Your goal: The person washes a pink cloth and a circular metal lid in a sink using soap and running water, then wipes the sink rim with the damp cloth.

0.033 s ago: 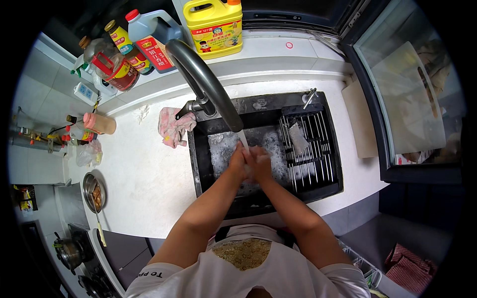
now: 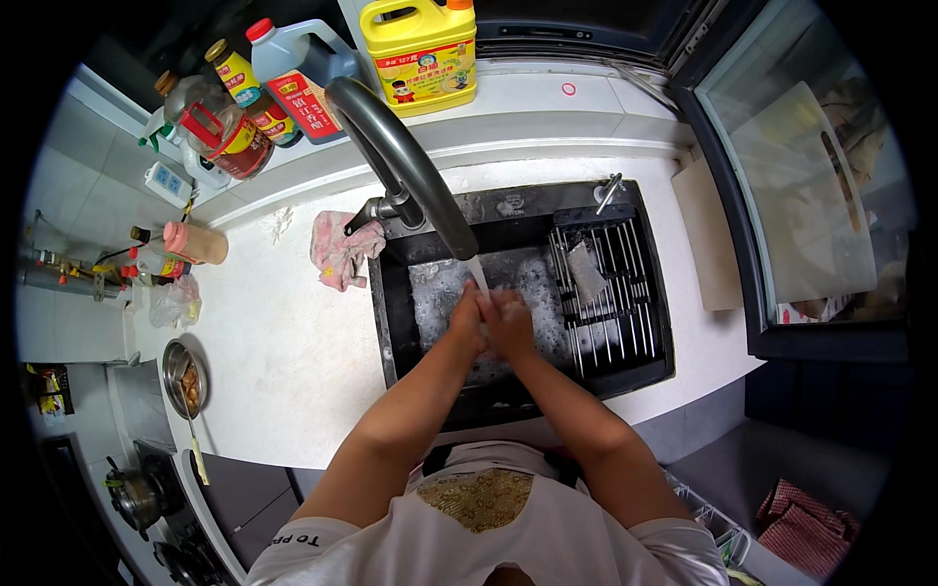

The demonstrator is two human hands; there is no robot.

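My left hand [image 2: 467, 320] and my right hand [image 2: 510, 324] are pressed together over the black sink [image 2: 384, 337]. A thin stream of water [image 2: 479, 274] runs down from the dark curved tap [image 2: 415, 161] onto them. Their fingers are closed inward, and whatever may lie between the palms is hidden. White foam [image 2: 437, 293] covers much of the basin floor below. Beside my right hand, a metal draining rack [image 2: 625, 293] spans the sink's right part. On its bars lies a small pale rectangular item, perhaps a sponge [image 2: 586, 272].
A pink-and-white cloth [image 2: 342, 249] lies left of the tap. Farther left, a steel pan [image 2: 178, 376] with brown food has its handle over the counter edge. A yellow jug [image 2: 425, 59] and several bottles line the ledge. At right, a window [image 2: 718, 195] stands open.
My right hand's fingers have shifted slightly as the two hands stay together under the water. Nothing else has visibly moved.
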